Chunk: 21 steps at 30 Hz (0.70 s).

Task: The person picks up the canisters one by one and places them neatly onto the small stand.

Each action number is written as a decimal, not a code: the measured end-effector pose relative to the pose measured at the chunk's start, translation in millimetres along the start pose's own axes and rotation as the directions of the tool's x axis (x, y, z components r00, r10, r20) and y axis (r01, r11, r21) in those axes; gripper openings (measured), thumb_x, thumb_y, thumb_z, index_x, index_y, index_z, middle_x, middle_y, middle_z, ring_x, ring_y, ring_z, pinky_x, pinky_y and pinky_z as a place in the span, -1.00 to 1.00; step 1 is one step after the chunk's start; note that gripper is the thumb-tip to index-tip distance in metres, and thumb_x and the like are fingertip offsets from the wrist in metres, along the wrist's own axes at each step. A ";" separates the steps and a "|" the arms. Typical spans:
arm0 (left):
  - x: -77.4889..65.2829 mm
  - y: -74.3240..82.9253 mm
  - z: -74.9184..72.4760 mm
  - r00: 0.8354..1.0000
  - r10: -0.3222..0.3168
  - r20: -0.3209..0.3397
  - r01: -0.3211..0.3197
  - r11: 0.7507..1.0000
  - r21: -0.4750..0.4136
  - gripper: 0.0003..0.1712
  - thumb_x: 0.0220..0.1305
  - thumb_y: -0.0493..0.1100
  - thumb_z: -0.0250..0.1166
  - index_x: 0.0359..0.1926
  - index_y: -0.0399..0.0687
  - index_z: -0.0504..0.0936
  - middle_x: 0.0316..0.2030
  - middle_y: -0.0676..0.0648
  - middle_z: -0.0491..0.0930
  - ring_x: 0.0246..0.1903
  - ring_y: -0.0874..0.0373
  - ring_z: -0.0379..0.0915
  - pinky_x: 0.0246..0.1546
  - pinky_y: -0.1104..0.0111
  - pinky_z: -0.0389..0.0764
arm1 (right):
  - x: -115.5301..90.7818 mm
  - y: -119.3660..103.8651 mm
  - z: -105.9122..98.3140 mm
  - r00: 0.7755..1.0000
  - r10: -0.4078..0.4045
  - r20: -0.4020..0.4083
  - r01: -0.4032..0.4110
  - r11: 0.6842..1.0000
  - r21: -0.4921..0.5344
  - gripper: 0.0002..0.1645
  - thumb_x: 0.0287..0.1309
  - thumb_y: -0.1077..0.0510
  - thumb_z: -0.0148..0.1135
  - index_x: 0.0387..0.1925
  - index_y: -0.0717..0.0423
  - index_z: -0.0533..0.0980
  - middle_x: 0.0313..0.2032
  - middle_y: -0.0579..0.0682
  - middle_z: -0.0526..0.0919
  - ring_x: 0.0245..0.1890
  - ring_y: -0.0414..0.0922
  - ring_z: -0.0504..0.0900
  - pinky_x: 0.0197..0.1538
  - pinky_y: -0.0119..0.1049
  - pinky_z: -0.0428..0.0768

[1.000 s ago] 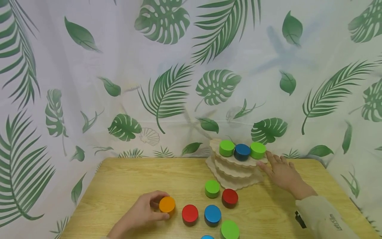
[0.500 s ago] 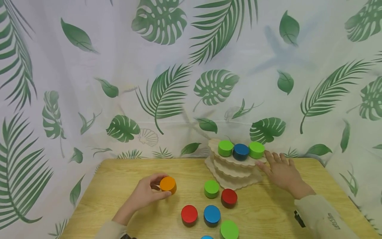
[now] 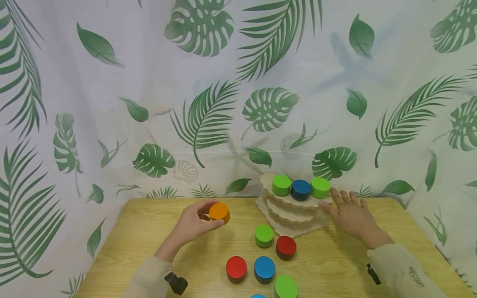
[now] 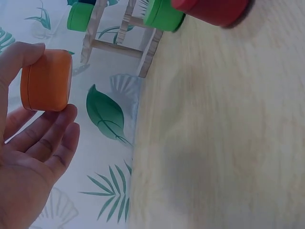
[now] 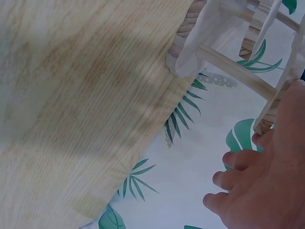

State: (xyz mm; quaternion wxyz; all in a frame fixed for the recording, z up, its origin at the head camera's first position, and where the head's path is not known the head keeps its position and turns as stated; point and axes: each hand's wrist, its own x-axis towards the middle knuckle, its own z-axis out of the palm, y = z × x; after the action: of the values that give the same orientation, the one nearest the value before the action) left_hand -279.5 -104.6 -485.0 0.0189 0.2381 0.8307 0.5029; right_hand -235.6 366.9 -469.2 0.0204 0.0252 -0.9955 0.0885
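My left hand (image 3: pixel 193 221) pinches an orange round tin (image 3: pixel 219 213) between thumb and fingers, raised above the back left of the table. In the left wrist view the tin (image 4: pixel 46 80) stands on edge to the camera, with a lid seam showing. My right hand (image 3: pixel 352 217) holds the right end of the top tier of a wooden three-tier stand (image 3: pixel 290 213), thumb in front and index finger behind. Along that top tier sit a green tin (image 3: pixel 281 185), a dark blue tin (image 3: pixel 300 190) and another green tin (image 3: pixel 320 187). The lower tiers show bare wood.
Before the stand lie a green tin (image 3: pixel 264 236) and a dark red tin (image 3: pixel 286 248). Nearer are a red tin (image 3: pixel 236 269), a blue tin (image 3: pixel 264 270), a green tin (image 3: pixel 286 287) and a partly cut-off blue one. A leaf-print curtain (image 3: pixel 208 124) hangs behind the table.
My left hand has lifted the orange tin and carried it away from me and slightly right. The right hand stays at the stand's edge.
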 end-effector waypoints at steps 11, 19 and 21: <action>30.0 15.6 9.0 0.999 0.037 -0.019 -0.037 0.999 -0.007 -0.35 0.23 -0.06 0.57 0.31 -0.06 0.63 0.07 -0.04 0.74 -0.05 0.13 0.64 -0.04 0.38 0.71 | -2.9 -4.1 -4.0 1.000 0.013 0.025 -0.013 1.000 0.020 0.08 0.60 -0.45 -0.33 0.60 0.41 0.05 0.49 0.59 0.19 0.47 0.65 0.08 0.40 0.64 0.03; 48.3 25.7 18.6 0.999 0.033 -0.026 -0.034 0.998 -0.047 -0.37 0.25 -0.06 0.56 0.31 -0.08 0.63 0.09 -0.07 0.73 -0.08 0.09 0.66 -0.04 0.32 0.70 | -2.4 -3.0 -4.3 1.000 0.012 0.024 -0.013 0.999 0.039 0.09 0.60 -0.45 -0.33 0.60 0.41 0.04 0.49 0.59 0.17 0.47 0.67 0.04 0.40 0.64 -0.01; 53.2 26.4 20.6 0.999 0.033 -0.029 -0.034 0.998 -0.044 -0.37 0.24 -0.06 0.56 0.30 -0.07 0.63 0.08 -0.07 0.73 -0.10 0.10 0.66 -0.05 0.31 0.71 | -2.0 -3.0 -4.1 0.999 0.014 0.029 -0.016 0.999 0.044 0.09 0.59 -0.46 -0.33 0.61 0.41 0.03 0.50 0.59 0.16 0.47 0.67 0.03 0.41 0.64 -0.03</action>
State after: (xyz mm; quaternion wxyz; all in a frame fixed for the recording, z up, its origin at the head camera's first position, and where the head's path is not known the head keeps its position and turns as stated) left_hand -311.1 -55.5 -461.8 0.0039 0.2443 0.8152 0.5251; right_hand -233.3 364.7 -464.8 0.0048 0.0195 -0.9937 0.1105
